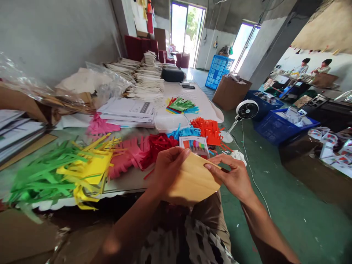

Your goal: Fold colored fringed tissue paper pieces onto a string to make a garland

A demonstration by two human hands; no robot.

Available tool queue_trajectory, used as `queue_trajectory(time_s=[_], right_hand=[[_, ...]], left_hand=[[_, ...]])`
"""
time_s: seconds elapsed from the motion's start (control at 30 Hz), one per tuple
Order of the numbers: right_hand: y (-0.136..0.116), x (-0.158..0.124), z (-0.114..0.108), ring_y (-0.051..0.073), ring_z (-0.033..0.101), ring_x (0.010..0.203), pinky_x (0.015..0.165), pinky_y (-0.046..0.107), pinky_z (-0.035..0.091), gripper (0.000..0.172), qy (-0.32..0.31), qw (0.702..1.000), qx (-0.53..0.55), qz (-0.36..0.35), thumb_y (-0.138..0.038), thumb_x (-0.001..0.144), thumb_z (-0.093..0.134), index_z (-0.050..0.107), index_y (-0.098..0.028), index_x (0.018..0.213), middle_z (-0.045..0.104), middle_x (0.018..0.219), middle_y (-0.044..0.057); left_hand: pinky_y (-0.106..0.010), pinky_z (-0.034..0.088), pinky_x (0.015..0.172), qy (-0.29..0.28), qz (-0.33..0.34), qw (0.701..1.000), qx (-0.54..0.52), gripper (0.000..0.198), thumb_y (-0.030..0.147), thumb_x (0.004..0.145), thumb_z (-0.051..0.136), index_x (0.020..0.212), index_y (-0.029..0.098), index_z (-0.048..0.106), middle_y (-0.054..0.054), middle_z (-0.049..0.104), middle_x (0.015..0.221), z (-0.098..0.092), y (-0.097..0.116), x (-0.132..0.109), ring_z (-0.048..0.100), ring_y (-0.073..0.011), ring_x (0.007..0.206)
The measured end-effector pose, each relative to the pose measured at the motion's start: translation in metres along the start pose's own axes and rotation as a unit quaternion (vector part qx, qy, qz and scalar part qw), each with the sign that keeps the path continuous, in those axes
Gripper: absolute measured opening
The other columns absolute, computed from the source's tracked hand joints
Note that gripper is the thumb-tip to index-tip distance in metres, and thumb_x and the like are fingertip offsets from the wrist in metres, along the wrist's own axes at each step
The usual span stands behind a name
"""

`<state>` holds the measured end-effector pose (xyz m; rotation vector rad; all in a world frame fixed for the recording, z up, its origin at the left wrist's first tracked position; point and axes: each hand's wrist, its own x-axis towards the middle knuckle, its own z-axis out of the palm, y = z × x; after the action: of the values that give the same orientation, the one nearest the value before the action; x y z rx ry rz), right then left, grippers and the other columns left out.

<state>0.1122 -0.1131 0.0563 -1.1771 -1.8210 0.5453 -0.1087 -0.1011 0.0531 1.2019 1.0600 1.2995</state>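
Observation:
My left hand [167, 167] and my right hand [233, 175] both grip a tan paper envelope [194, 181] held over my lap, left fingers pinching its top left edge, right fingers on its top right corner. A white card with coloured stripes [195, 146] sticks out of the envelope's top. Just beyond my hands, cut paper fringes lie on the table: green [41, 176], yellow [90, 165], pink [126, 156], red [159, 143], blue [184, 131] and orange [209, 130].
The table [129, 181] runs away from me with stacks of white sheets [129, 112], piled bundles [148, 80] and more coloured fringes [180, 105]. A small white fan [246, 110], blue crates [283, 126] and a cardboard box [229, 91] stand on the green floor at right. Two people sit far right.

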Motion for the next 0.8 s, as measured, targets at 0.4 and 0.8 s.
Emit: queue_trajectory(time_s=[0.4,0.8], right_hand=[[0.007,-0.001,-0.005,0.021,0.073,0.084,0.08,0.036,0.054,0.016,-0.005,0.999,-0.022,0.044,-0.042,0.091,0.076,0.079,-0.027,0.087,0.08,0.09,0.0],[-0.031,0.004,0.026,0.021,0.073,0.101,0.098,0.045,0.052,0.018,0.148,0.953,-0.187,-0.188,-0.02,0.095,0.075,0.075,-0.027,0.111,0.081,0.103,0.001]], left_hand=[[-0.022,0.039,0.062,-0.078,-0.012,0.996,0.032,0.028,0.042,0.087,0.074,0.082,0.015,0.075,0.001,0.062,0.072,-0.01,-0.004,0.006,0.053,-0.0117,0.067],[-0.023,0.037,0.061,-0.043,0.013,0.996,0.077,0.031,0.042,0.089,0.069,0.077,0.015,0.077,0.0,0.065,0.071,0.015,-0.006,-0.012,0.05,-0.0124,0.067]])
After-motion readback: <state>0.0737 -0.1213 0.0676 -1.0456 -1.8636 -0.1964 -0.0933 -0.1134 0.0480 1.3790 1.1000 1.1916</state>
